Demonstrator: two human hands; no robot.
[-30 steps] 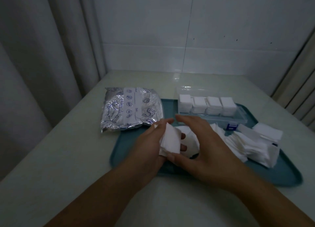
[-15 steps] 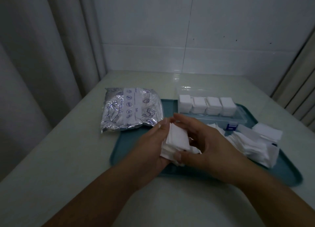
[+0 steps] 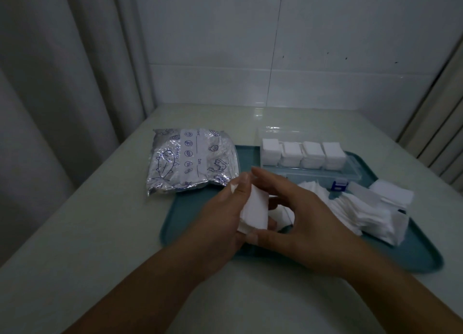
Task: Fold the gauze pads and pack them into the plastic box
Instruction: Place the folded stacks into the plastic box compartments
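Two hands work over the teal tray (image 3: 175, 223) on the desk (image 3: 87, 233), right of the foil bag (image 3: 190, 163). The left hand (image 3: 220, 223) clamps a folded gauze pad (image 3: 255, 213); the right hand (image 3: 305, 223) pinches its edges, apparently creasing. A loosened pinch could let the fold spring open. Farther right, the loose gauze pile (image 3: 363, 213) could snag and scatter; the plastic box (image 3: 350, 170) holds four stacks.
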